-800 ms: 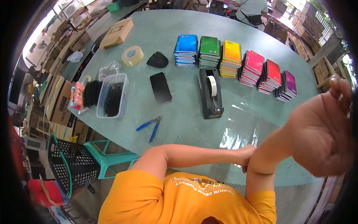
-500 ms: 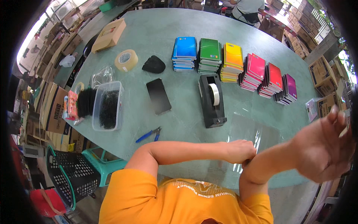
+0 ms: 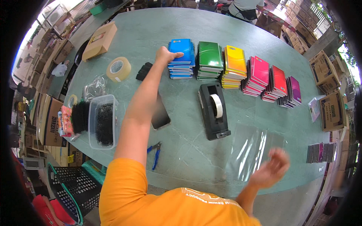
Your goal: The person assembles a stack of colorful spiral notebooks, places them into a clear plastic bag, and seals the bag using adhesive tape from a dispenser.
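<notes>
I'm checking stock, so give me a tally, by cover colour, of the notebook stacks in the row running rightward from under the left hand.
Blue notebook stack: 1
Green notebook stack: 1
Yellow notebook stack: 1
Pink notebook stack: 1
Red notebook stack: 1
Purple notebook stack: 1
Total: 6

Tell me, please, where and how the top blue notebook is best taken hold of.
I'd grip the top blue notebook by its left edge, coming from the left, thumb on the cover: it lies flat on its stack, and the green notebooks stand close on its right. The left hand is at that edge, thumb over the cover.
</notes>
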Demonstrator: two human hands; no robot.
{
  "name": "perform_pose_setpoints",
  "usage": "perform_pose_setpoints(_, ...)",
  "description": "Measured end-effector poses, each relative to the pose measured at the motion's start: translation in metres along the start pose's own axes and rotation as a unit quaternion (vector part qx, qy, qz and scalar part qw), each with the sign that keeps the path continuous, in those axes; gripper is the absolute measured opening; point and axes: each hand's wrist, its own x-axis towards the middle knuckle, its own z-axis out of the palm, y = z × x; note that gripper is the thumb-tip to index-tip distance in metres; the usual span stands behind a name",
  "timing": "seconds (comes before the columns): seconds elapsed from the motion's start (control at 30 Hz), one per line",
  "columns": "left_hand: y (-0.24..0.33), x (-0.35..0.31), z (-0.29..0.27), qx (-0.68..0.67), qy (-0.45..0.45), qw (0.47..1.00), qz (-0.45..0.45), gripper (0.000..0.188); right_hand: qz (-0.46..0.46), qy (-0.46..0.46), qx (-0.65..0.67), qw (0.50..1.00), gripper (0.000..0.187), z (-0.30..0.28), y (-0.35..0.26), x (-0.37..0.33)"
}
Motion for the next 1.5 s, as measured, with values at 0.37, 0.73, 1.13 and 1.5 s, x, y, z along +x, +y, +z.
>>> perform_pose_setpoints(0.37,0.077,-0.102,0.020,-0.394,-0.096,0.905,0.127,0.055,0.348,-0.281,0.040,0.893,0.063,0.197,0.106,0.116)
perform_pose_setpoints(0.73,0.063,-0.078,0.024,-0.399,-0.062,0.907,0.121,0.040,0.568,-0.215,0.356,0.710,0.038,0.159,0.134,0.107)
perform_pose_setpoints(1.13,0.056,-0.066,-0.012,-0.524,-0.143,0.837,0.070,0.035,0.554,-0.239,0.364,0.709,0.038,0.131,0.128,0.112)
perform_pose_setpoints(1.5,0.101,-0.109,0.068,0.031,0.039,0.921,0.386,0.052,0.546,-0.248,0.270,0.753,0.043,0.119,0.141,0.106)
